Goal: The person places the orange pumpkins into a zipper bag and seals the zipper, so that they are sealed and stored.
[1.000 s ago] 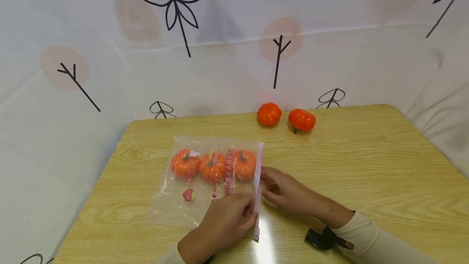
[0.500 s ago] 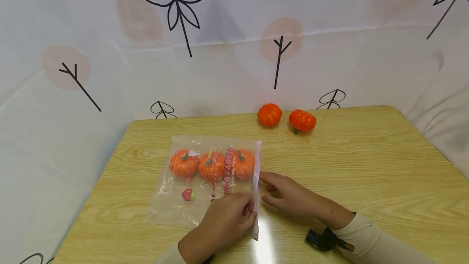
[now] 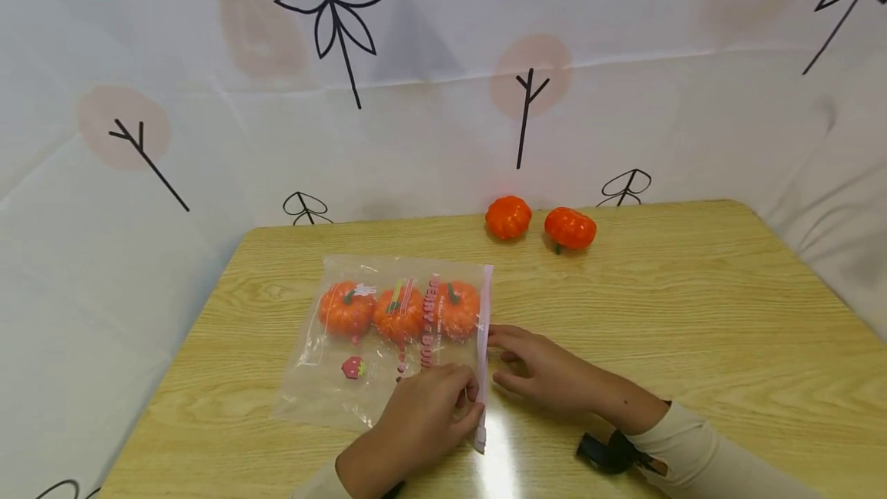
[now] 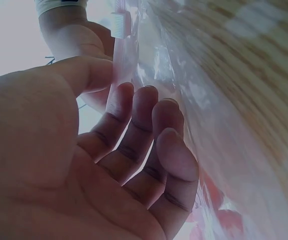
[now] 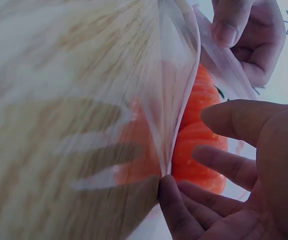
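Together, a person's two bare hands meet at the mouth of a clear zip-top bag (image 3: 312, 391) lying on a wood-grain table (image 3: 658, 291). The left hand (image 3: 424, 410) pinches the bag's pink zip strip (image 3: 487, 299) between thumb and fingers near the white slider (image 3: 480, 437); the right hand (image 3: 543, 368), its fingers loose and lightly bent, touches the mouth's edge farther along, where the two plastic layers part. Three orange mini pumpkins (image 3: 409, 322) with green stems sit in a row inside, beneath pink lettering and a strawberry print (image 3: 353, 367). Two more pumpkins (image 3: 508, 218) rest near the table's far edge, one tipped with its stem toward the near side. Behind hangs a white backdrop (image 3: 416, 137) printed with black flower and twig outlines.
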Demonstrator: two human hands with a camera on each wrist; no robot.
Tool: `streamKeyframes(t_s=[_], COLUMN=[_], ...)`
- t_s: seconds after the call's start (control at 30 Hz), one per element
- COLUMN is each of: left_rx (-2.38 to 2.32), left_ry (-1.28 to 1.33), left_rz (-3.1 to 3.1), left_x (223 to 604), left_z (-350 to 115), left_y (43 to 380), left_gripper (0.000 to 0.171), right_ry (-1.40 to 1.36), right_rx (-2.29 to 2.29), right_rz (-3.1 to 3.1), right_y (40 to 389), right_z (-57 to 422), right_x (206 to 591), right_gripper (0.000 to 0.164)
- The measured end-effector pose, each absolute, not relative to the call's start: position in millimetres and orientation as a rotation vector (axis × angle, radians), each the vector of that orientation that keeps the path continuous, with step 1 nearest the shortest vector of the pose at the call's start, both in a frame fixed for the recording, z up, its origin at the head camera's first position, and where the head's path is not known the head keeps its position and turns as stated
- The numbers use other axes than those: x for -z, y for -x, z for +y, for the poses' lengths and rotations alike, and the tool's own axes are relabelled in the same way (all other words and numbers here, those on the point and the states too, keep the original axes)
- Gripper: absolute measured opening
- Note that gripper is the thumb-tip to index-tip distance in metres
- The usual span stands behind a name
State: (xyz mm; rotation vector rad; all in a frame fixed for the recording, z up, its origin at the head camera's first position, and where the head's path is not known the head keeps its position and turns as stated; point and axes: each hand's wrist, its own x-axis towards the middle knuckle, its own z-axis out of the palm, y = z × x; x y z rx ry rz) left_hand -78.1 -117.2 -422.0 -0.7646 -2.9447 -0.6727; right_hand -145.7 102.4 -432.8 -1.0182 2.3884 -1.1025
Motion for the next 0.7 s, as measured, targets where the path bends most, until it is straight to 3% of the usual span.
streamKeyframes(t_s=[0.7], left_rx=[0.636], left_ry=[0.777], left_rz=[-3.024], left_x=[423], left_z=[-118], left_y=[80], left_gripper=[0.01], right_ry=[1.032], right_rx=[0.977], right_rz=[2.6], right_y=[158], right_z=[115], right_x=[427], right_gripper=[0.035])
